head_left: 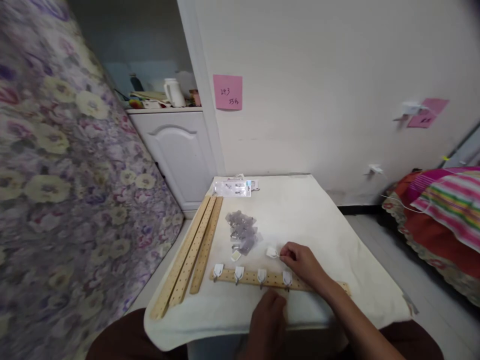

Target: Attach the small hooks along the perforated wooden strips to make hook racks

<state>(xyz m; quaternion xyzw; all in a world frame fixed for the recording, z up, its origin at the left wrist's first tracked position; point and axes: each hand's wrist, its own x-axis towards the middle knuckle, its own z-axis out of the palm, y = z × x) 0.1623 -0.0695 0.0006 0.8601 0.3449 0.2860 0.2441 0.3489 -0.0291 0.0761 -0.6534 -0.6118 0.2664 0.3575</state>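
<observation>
A short wooden strip [275, 281] is laid across the near part of the cloth-covered counter [307, 215], with four white hooks [261, 276] set along it. Taking the strip's middle as the clock centre, a loose white hook [272, 252] is found at 12 o'clock, its end pinched by the fingers of the right hand [300, 260]. The left hand [268, 315] is positioned at 6 o'clock, by the strip's near edge; whether its fingers are pressed together cannot be told. Bagged pieces [242, 231] are piled at 11 o'clock; long wooden strips [192, 267] are placed at 10 o'clock.
</observation>
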